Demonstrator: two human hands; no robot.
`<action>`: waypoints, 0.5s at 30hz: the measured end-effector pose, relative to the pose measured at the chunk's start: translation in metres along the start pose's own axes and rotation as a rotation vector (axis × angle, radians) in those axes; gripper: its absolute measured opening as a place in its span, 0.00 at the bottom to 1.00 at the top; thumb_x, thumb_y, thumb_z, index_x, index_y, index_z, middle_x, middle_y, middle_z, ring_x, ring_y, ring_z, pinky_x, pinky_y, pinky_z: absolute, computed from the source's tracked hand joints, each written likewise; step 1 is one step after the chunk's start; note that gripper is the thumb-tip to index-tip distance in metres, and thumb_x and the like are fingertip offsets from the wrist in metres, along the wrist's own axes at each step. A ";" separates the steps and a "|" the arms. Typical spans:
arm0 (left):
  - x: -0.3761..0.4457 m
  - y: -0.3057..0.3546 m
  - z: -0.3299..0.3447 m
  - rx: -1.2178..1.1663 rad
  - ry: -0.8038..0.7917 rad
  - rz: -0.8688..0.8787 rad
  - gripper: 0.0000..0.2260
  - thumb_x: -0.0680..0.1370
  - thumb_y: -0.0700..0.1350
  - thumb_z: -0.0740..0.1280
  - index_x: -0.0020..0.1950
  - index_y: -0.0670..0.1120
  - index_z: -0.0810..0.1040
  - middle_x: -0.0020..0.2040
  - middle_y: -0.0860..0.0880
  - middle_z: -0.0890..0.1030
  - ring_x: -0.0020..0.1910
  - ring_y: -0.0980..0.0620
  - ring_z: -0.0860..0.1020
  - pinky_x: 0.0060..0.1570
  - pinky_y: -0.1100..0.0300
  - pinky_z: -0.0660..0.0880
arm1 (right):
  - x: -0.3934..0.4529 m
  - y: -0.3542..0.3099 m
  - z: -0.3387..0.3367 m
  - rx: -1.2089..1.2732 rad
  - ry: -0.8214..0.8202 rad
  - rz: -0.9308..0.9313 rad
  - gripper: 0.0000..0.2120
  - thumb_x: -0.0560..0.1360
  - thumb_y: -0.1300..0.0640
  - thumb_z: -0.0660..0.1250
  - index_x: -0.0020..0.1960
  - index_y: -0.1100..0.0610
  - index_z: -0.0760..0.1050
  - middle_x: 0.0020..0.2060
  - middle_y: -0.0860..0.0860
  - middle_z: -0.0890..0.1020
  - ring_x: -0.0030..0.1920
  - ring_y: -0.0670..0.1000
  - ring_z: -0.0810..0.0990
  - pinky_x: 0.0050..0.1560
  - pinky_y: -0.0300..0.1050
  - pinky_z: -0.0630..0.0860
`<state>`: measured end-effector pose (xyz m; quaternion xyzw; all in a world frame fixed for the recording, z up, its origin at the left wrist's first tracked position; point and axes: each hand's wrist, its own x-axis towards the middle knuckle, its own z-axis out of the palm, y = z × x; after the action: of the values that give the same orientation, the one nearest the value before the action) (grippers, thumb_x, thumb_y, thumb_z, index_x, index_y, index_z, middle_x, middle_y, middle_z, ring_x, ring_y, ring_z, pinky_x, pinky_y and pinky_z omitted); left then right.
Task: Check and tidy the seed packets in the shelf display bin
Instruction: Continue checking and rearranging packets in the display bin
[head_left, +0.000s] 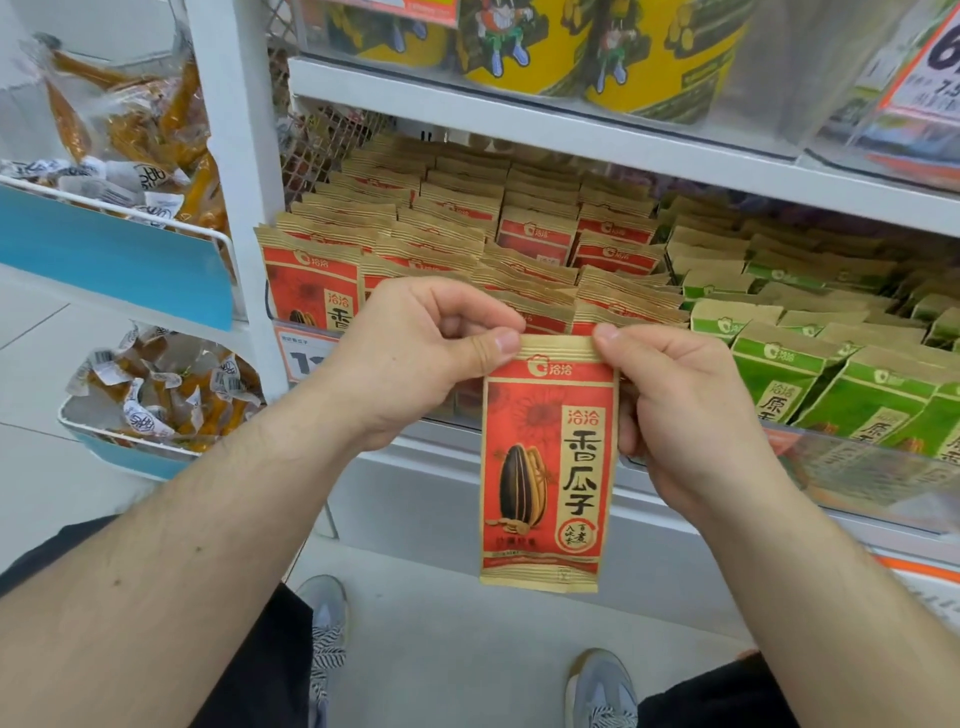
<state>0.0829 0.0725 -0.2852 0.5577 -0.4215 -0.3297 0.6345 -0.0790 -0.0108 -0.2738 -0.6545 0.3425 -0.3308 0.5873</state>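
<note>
Up front, red seed packet (548, 462) pinched between both hands, green packets (810, 374) just beside red rows (467, 234).

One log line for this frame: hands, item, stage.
left hand: pinches packet top | right hand: pinches packet top | red seed packet: upright, front of bin | stage: checking

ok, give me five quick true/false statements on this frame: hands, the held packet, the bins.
1. Both hands pinch the top edge of one red seed packet. True: left hand, right hand.
2. The held packet sits inside the bin. False: it hangs in front of the shelf, below the red packets in the bin.
3. Green packets lie right of the red ones. True.
4. The held packet shows its blank back. False: its printed front faces the camera.
5. Yellow tubs stand on the shelf below the packets. False: they stand above.
</note>
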 end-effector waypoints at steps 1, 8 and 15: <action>0.000 -0.001 0.001 -0.008 0.003 -0.004 0.04 0.62 0.43 0.72 0.36 0.49 0.83 0.31 0.51 0.82 0.33 0.54 0.80 0.37 0.61 0.80 | 0.000 0.000 -0.001 -0.008 -0.001 -0.001 0.18 0.80 0.58 0.62 0.32 0.61 0.75 0.20 0.53 0.74 0.17 0.46 0.68 0.18 0.35 0.62; -0.006 -0.005 0.010 -0.082 -0.134 -0.182 0.12 0.66 0.44 0.71 0.48 0.43 0.82 0.41 0.44 0.86 0.37 0.48 0.83 0.32 0.57 0.81 | 0.001 -0.003 -0.007 0.034 0.086 -0.015 0.17 0.81 0.55 0.61 0.38 0.63 0.75 0.19 0.51 0.74 0.17 0.47 0.68 0.18 0.35 0.62; -0.005 -0.004 0.009 -0.160 0.014 -0.177 0.09 0.68 0.44 0.70 0.46 0.42 0.82 0.37 0.45 0.85 0.33 0.50 0.83 0.30 0.57 0.81 | -0.001 -0.004 -0.012 -0.126 -0.129 0.082 0.14 0.78 0.51 0.64 0.39 0.59 0.77 0.25 0.51 0.78 0.22 0.48 0.68 0.22 0.37 0.64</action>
<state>0.0732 0.0725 -0.2899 0.5427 -0.3386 -0.4128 0.6484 -0.0891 -0.0161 -0.2688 -0.6954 0.3505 -0.2413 0.5790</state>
